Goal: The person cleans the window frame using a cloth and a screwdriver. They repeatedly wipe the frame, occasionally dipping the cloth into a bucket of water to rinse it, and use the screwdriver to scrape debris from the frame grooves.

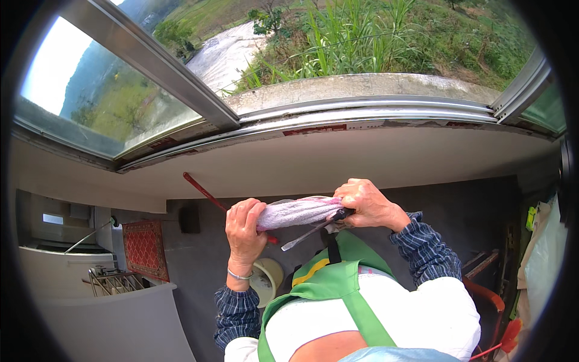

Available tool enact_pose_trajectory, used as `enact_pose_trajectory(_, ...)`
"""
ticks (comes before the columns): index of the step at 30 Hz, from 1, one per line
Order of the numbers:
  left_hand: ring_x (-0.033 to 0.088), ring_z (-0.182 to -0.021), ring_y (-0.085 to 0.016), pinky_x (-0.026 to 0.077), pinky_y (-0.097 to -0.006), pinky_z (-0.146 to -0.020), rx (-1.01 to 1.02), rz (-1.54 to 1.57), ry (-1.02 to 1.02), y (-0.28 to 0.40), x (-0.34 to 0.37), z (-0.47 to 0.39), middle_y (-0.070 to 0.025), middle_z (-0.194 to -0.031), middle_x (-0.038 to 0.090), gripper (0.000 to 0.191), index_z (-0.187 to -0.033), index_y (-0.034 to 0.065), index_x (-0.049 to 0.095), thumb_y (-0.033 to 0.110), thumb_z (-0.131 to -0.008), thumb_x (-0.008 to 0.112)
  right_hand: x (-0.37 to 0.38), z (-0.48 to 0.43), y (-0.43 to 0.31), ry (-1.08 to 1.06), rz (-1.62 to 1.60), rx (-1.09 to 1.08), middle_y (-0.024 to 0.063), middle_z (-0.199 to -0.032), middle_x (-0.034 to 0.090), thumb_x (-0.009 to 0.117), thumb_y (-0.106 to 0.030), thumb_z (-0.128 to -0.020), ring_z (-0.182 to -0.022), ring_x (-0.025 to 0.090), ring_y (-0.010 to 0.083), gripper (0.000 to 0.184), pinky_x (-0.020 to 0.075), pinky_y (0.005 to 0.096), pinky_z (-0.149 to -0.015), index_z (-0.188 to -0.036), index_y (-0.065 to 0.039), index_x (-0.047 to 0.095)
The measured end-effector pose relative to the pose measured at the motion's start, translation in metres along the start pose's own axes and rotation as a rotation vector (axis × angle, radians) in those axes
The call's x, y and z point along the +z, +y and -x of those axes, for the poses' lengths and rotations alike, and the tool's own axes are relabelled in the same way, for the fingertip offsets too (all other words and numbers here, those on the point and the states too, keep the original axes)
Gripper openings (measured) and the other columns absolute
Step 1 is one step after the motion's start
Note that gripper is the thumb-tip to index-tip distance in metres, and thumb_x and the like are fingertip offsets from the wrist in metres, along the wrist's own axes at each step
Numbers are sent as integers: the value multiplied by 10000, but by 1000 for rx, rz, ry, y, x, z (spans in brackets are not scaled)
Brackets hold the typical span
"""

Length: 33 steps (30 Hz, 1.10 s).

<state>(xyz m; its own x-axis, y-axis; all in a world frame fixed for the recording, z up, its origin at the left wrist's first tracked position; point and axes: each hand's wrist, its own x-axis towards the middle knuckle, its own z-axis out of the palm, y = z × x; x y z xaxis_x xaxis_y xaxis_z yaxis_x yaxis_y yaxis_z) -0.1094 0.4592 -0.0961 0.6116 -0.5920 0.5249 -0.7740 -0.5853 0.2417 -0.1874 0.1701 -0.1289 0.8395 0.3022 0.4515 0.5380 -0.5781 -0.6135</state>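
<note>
A pinkish-white striped cloth (pixel 298 213), bunched and twisted lengthwise, is stretched between my two hands above the floor. My left hand (pixel 244 224) grips its left end, and a metal bangle (pixel 239 275) circles that wrist. The other end is gathered in my right hand (pixel 368 203). That same hand also holds a flat-blade screwdriver (pixel 312 233) by its black handle, the blade pointing down and left. Behind my left hand passes a red stick (pixel 203 192), its upper end near the wall. Below the cloth stands a pale bucket (pixel 273 276), partly hidden by my left arm.
An aluminium window frame (pixel 362 111) with sliding tracks runs along the wall top, a glass pane (pixel 113 95) at left. A red patterned mat (pixel 145 250) lies by a white counter (pixel 113 316). At right are a wooden chair (pixel 486 292) and plastic sheeting (pixel 545 258).
</note>
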Motion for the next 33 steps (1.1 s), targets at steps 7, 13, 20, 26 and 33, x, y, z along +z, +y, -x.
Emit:
enact_pose_trajectory(7, 654, -827, -312, 517, -372, -767, 70, 188, 67, -39, 28, -34, -107, -884, 663, 315, -925, 55, 642, -72, -637, 619, -26, 4, -6, -74, 13, 287, 97, -683, 622, 754, -338, -828, -693, 613, 319, 388, 464, 418, -660, -678, -12, 607)
enact_pose_trajectory(13, 604, -766, -150, 483, -270, -734, -430, 1164, -391, -30, 41, -84, -15, -818, 622, 191, -905, 29, 603, -94, -759, 598, -40, 31, -8, 103, -110, 406, 97, -733, 595, 776, -353, -844, -673, 566, 268, 416, 439, 403, -628, -714, 7, 613)
enact_pose_trajectory(20, 602, -674, -207, 523, -292, -641, -464, 1697, -565, 60, 33, -134, -155, -964, 621, 478, -1180, 2, 423, 186, -756, 546, -89, 55, -27, 493, 102, 389, 125, -880, 733, 745, -78, -816, -783, 708, 264, 114, 553, 327, -685, -834, 21, 691)
enact_pose_trajectory(26, 566, -623, -134, 470, -241, -531, -475, 1837, -553, 105, 60, -179, -127, -980, 620, 583, -1255, 37, 411, 160, -747, 669, -151, 78, -31, 511, 580, 252, 145, -847, 716, 660, 36, -789, -738, 697, 305, 23, 548, 357, -643, -811, 31, 668)
enact_pose_trajectory(33, 585, -695, -335, 476, -369, -690, 277, 346, -934, 144, 88, -228, -177, -752, 591, 396, -1062, 27, 627, 109, -684, 714, -234, 121, -6, 671, -399, 473, -33, -688, 574, 669, -43, -914, -619, 454, 30, 117, 361, 230, -546, -866, 60, 697)
